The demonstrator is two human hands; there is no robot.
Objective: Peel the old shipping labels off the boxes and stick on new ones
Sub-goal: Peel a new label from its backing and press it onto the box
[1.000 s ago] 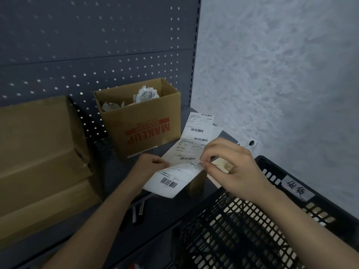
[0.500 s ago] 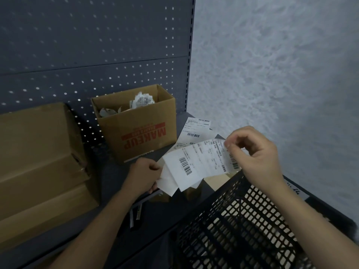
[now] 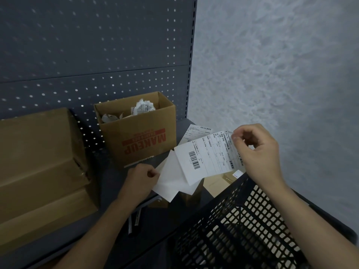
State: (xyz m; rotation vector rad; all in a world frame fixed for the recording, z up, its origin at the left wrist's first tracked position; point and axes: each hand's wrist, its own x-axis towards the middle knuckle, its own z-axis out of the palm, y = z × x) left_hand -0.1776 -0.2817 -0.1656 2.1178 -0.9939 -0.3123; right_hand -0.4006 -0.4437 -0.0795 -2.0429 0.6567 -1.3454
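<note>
Pegboard panel (image 3: 97, 45), dark grey, fills the upper left behind your shelf; a pale textured wall (image 3: 272, 65) fills the right.

Shelf (image 3: 108, 183): dark, carrying everything listed below.

Closed cardboard box (image 3: 38, 152): the largest, at the far left, against the pegboard.

Black lattice crate (image 3: 242, 220): lower right, under your right forearm, with its rim near the shelf edge.

Open cardboard box (image 3: 139, 140): just right of the closed one, red "MAKEUP" print upside down on its front. Crumpled labels (image 3: 142, 107) lie inside.

Your right hand (image 3: 256, 152): raised above the crate's rim, thumb and forefinger pinching the top right corner of the new label (image 3: 209, 158).

New label: a white printed sheet with a barcode, held in the air in front of the open box and tilted down to the left.

Your left hand (image 3: 141, 179): lower, fingers curled, gripping the blank backing sheet (image 3: 171, 179), whose upper edge is tucked behind the label's lower left corner.

Small cardboard box (image 3: 215, 183): on the shelf below the label, partly hidden by the papers and the crate.

Printed label strip (image 3: 196, 131): flat on the shelf behind the held label.

Two dark pens (image 3: 134, 222): near the shelf's front edge, beside your left forearm.
</note>
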